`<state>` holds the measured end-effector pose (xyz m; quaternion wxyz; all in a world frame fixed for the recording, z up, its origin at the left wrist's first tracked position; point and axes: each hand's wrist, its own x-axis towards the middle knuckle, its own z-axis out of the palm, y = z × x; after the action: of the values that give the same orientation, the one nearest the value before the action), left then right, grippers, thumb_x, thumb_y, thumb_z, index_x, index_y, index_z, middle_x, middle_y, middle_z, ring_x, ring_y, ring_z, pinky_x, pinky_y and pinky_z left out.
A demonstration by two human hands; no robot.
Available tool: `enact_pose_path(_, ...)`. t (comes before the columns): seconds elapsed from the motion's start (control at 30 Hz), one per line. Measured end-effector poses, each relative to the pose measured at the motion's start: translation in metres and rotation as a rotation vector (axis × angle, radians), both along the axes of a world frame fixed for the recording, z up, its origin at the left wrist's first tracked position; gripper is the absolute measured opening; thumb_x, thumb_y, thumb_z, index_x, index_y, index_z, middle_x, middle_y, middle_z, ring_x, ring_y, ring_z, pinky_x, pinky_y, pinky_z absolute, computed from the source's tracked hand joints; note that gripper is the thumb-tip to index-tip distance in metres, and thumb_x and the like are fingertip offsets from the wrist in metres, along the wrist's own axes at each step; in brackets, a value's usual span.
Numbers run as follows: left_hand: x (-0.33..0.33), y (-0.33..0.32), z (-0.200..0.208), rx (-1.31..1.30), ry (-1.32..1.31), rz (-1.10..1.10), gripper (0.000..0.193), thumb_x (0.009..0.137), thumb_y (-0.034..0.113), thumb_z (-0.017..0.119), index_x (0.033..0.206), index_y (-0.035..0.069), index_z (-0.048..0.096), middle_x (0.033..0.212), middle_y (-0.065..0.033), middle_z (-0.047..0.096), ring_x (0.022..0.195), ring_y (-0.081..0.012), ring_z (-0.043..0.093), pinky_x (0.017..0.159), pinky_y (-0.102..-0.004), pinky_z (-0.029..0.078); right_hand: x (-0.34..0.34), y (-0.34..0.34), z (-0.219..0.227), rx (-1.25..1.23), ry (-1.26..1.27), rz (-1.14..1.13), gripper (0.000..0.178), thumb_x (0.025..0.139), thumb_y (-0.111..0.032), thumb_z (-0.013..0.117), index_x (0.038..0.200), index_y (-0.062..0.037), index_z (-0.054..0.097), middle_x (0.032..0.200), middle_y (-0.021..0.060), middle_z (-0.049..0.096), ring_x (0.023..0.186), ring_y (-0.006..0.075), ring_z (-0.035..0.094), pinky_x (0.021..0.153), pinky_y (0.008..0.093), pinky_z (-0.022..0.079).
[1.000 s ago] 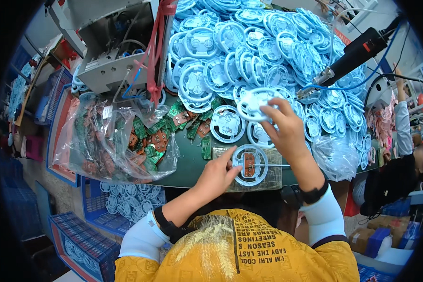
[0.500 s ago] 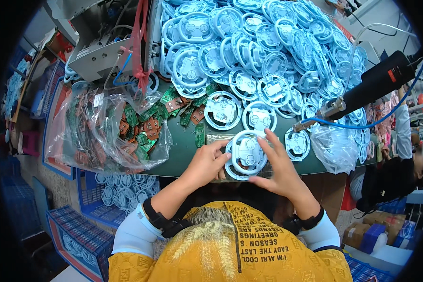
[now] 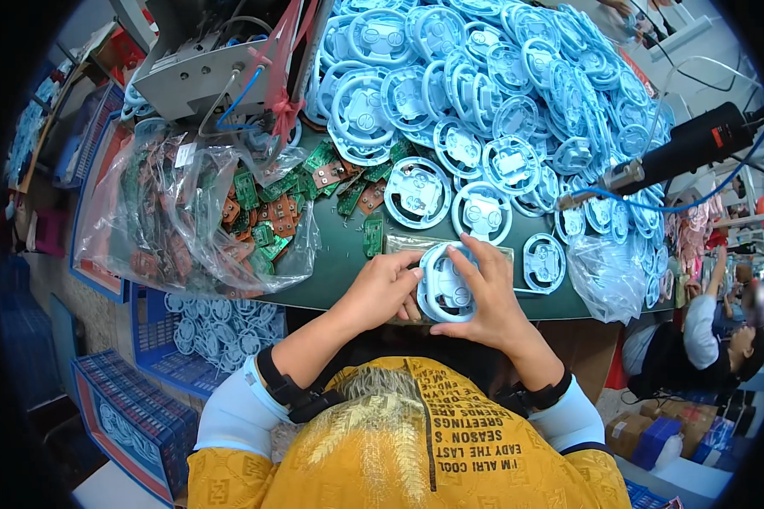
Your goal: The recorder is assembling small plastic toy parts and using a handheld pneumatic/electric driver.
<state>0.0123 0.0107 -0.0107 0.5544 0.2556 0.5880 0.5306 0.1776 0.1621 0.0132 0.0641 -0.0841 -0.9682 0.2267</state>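
A light-blue toy steering wheel is held upright on a slant between my two hands, over the table's near edge. It looks like two ring-shaped parts lying one against the other. My left hand is closed at its left rim, with the thumb along the upper edge. My right hand grips the other side, its fingers over the top and its thumb underneath. Below them, partly covered, is a flat clear-wrapped block. Loose toy steering wheel parts lie just beyond my hands, and another wheel part rests to the right.
Light-blue wheel parts are heaped across the back. Green and brown circuit boards spill from a clear bag at left, beside a metal machine. A black power screwdriver hangs at right. Another person sits beyond.
My right hand's fingers have closed in around the wheel. The wheel has tilted up and its two parts sit closer in line. The whole view has shifted slightly.
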Motion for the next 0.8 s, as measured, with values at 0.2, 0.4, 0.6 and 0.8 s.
enact_pose_path(0.2,-0.002,0.0,0.001,-0.003,-0.014,-0.023,0.038,0.102,0.009,0.044,0.138,0.0,0.052,0.083,-0.0084,0.069,0.062,-0.0125,0.068,0.054,-0.023,0.053,-0.003,-0.009,-0.002,0.05,0.007,-0.044,0.112,0.052,-0.047,0.091,0.147,-0.0132,0.042,0.148,0.0187,0.036,0.134,0.0396,0.036,0.106,0.0531,0.028)
enact_pose_path(0.4,0.001,0.0,0.001,0.007,-0.007,0.007,0.04,0.099,0.006,0.044,0.137,0.0,0.054,0.079,-0.0089,0.069,0.061,-0.0135,0.068,0.055,-0.0277,0.056,-0.004,-0.014,-0.002,0.068,-0.005,-0.07,0.111,0.054,-0.049,0.091,0.148,-0.0139,0.041,0.148,0.019,0.035,0.134,0.0399,0.035,0.106,0.0542,0.028)
enact_pose_path(0.6,-0.002,0.0,0.001,-0.019,-0.001,-0.034,0.042,0.101,0.006,0.041,0.141,0.0,0.049,0.086,-0.0092,0.07,0.066,-0.0136,0.07,0.057,-0.0234,0.055,-0.004,-0.016,-0.003,0.073,-0.014,-0.074,0.112,0.054,-0.05,0.09,0.149,-0.0142,0.04,0.148,0.0193,0.035,0.135,0.0406,0.034,0.106,0.0577,0.027)
enact_pose_path(0.8,-0.001,0.0,0.0,-0.032,-0.003,0.03,0.036,0.098,0.009,0.051,0.132,-0.003,0.055,0.077,-0.009,0.069,0.059,-0.0126,0.067,0.052,-0.026,0.054,-0.007,-0.018,-0.01,0.107,0.0,-0.066,0.111,0.056,-0.05,0.09,0.148,-0.0133,0.041,0.147,0.0206,0.036,0.135,0.0413,0.036,0.106,0.0598,0.027)
